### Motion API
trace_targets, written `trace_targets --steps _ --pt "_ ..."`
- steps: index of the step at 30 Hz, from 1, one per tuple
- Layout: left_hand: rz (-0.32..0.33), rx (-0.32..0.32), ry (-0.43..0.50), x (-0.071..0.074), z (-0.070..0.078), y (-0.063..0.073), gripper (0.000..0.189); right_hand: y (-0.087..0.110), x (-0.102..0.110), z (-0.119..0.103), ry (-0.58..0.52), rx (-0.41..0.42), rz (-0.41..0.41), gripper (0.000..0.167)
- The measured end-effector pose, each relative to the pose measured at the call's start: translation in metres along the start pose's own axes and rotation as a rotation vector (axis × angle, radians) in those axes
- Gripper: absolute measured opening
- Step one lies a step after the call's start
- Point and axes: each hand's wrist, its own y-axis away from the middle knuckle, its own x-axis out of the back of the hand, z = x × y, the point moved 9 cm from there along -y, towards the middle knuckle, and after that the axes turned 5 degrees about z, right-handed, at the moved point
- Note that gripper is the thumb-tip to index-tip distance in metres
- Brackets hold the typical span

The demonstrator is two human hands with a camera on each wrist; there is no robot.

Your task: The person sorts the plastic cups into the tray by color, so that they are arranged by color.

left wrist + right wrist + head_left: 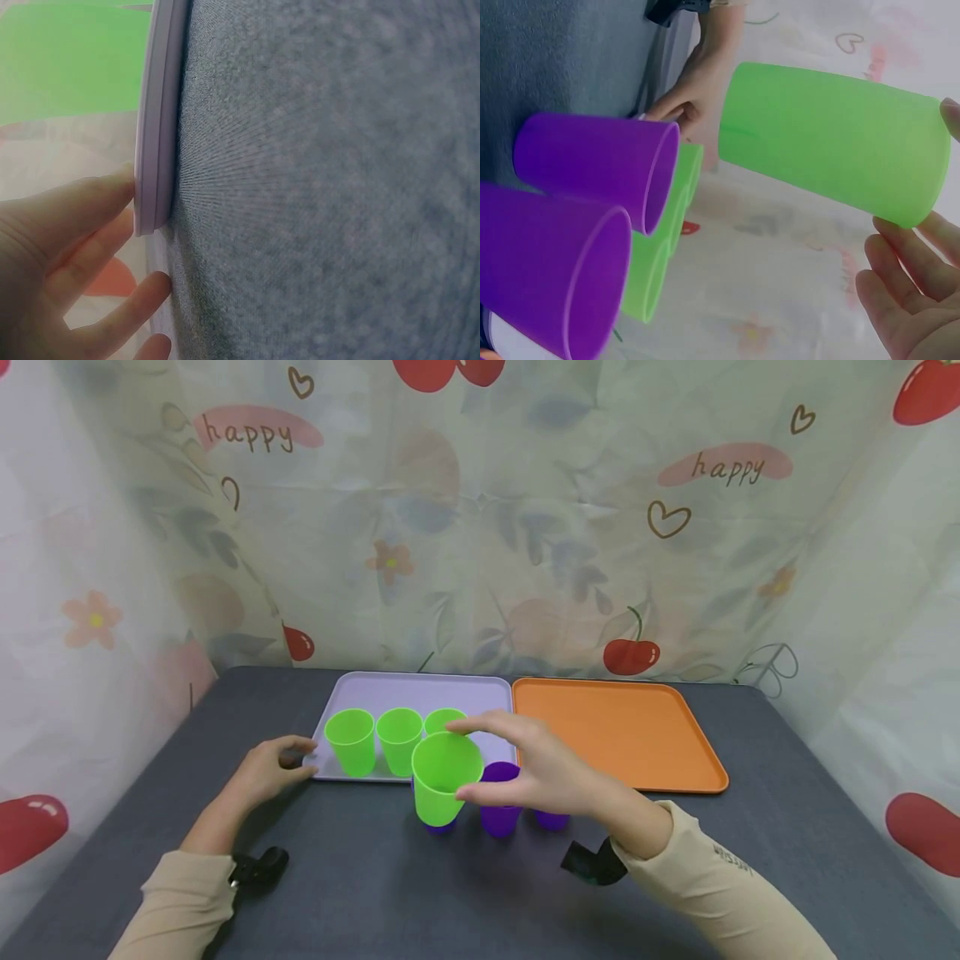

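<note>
while left fingers touch tray, right grip cup

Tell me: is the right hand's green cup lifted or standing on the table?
Lifted: the right hand grips the green cup, base clear of the table.

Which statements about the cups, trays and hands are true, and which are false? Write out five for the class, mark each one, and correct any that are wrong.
1. The orange tray lies to the right of the lilac tray. True.
2. The left hand touches the orange tray. False: the left hand touches the lilac tray.
3. Three green cups stand on the lilac tray. True.
4. The right hand holds a green cup above the table. True.
5. The purple cups stand on the orange tray. False: the purple cups stand on the table.
</note>
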Motion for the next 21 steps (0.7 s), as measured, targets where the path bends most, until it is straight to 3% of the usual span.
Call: trace_targets --steps 6,21 --pt "-0.002 0.011 -0.001 0.000 -0.001 0.000 0.042 0.000 0.013 0.000 0.016 0.008 0.019 0.055" --pt "-0.006 0.012 -0.005 -0.001 -0.003 -0.001 0.043 0.003 0.040 0.024 0.034 -0.114 0.004 0.057"
